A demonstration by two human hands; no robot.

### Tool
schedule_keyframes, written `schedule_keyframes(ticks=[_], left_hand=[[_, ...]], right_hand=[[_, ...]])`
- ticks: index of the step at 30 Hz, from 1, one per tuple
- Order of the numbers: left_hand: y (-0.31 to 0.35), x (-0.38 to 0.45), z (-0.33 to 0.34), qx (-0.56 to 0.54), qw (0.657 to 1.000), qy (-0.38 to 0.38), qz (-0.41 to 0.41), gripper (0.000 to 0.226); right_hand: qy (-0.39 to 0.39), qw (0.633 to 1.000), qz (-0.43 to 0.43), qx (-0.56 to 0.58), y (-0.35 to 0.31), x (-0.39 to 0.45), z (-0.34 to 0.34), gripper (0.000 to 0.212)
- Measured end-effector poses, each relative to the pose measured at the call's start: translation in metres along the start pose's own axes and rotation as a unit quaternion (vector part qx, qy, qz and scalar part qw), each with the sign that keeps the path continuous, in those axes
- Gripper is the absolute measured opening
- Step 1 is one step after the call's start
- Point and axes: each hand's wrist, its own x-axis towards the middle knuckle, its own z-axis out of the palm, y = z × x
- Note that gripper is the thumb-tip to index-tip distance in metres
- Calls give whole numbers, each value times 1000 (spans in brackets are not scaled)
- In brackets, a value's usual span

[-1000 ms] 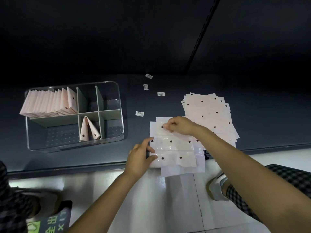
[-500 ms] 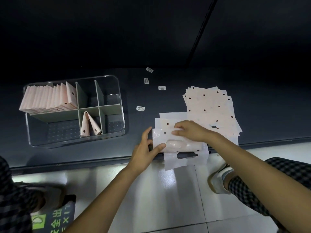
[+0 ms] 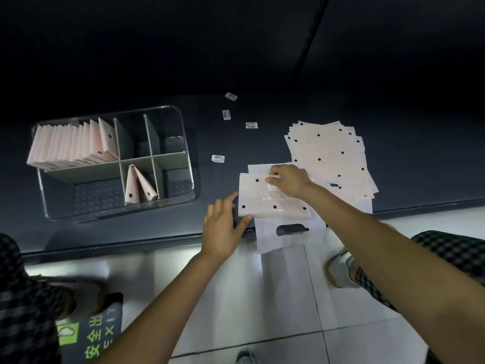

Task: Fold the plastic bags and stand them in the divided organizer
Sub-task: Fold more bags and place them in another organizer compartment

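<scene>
A pale pink plastic bag with dark dots [image 3: 265, 199] lies partly folded at the table's front edge. Its handle end [image 3: 291, 232] hangs over the edge. My right hand [image 3: 288, 179] rests on the bag's upper part and pinches a fold of it. My left hand [image 3: 223, 224] touches the bag's lower left corner with thumb and straight fingers. A stack of flat dotted bags [image 3: 328, 156] lies behind to the right. The clear divided organizer [image 3: 187, 143] stands at the left, with a row of folded bags [image 3: 73, 145] in its back left compartment and two folded bags [image 3: 139, 186] leaning in a front one.
Several small white labels [image 3: 217, 158] lie scattered on the dark table [image 3: 420, 166] between organizer and bags. A dark wall rises behind. Below the table edge is a white tiled floor with my shoes [image 3: 338, 269] and a green EXIT floor sign [image 3: 91, 334].
The bag has been folded over on itself towards the near edge, and its handle end now hangs past the table. My right hand moved up onto the fold; my left hand slid to the left corner.
</scene>
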Motion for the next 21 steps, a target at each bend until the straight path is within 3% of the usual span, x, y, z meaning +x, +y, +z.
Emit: schedule_keyframes(ticks=[3,6,10,16,19,21], left_hand=[[4,-8,4,119,984,9,135,58],[10,-16,14,199,950,-93,221,74],[4,-22,24,285,922,-160,206,83],[2,-24,21,345,900,-188,188,85],[3,-23,20,367,888,-199,192,84],[4,-23,21,378,881,-207,194,82]], right_hand=[[-4,1000,5,0,0,1,-1,23],[-9,1000,12,2,-1,1,-2,24],[-11,1000,23,16,-2,1,-2,23],[-21,999,35,9,-4,0,-5,23],[103,994,22,-42,-8,-17,-1,26],[210,975,-38,-61,-14,-41,11,31]])
